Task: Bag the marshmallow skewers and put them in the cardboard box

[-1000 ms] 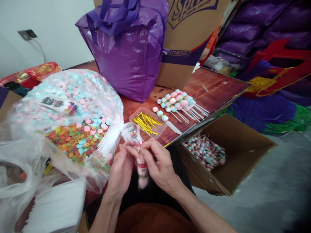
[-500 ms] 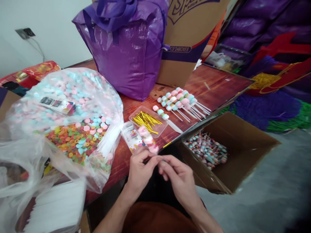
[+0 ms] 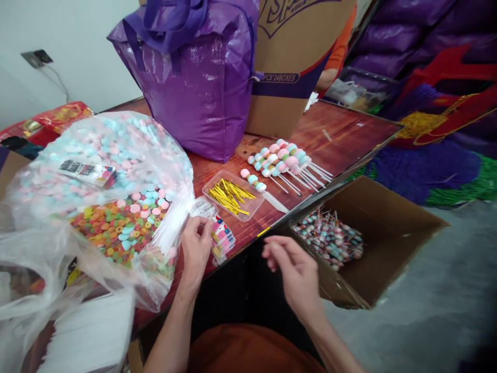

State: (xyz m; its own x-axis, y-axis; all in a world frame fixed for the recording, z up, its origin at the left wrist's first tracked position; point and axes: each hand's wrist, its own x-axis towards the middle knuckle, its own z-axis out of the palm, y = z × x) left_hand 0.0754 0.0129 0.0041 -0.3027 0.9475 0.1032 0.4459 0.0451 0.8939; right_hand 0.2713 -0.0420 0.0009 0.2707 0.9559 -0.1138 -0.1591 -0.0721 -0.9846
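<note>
My left hand (image 3: 196,243) is at the table's near edge, fingertips pinched together at the edge of small clear printed bags (image 3: 223,237) with coloured dots. Part of the bags lies hidden behind the fingers. My right hand (image 3: 293,267) hovers off the table edge with curled fingers; nothing shows in it. Just beyond the bags, a clear plastic tray (image 3: 252,210) holds gold twist ties (image 3: 229,194). Beside it lies a short candy skewer (image 3: 253,179) with a white stick. Farther back rests a pile of marshmallow and gummy candy skewers (image 3: 281,158).
At left a large clear bag (image 3: 93,150) holds pastel marshmallows, gummy rings and white sticks. A purple bag (image 3: 194,93) and a cardboard carton (image 3: 275,114) stand behind. An open box (image 3: 388,248) of wrapped skewers sits right, below table height. A person's orange sleeve (image 3: 339,52) shows behind the carton.
The wrapped candy skewer that both hands held has left them and is not distinguishable now. My hands have parted: the left moved left to the printed bags, the right slightly right.
</note>
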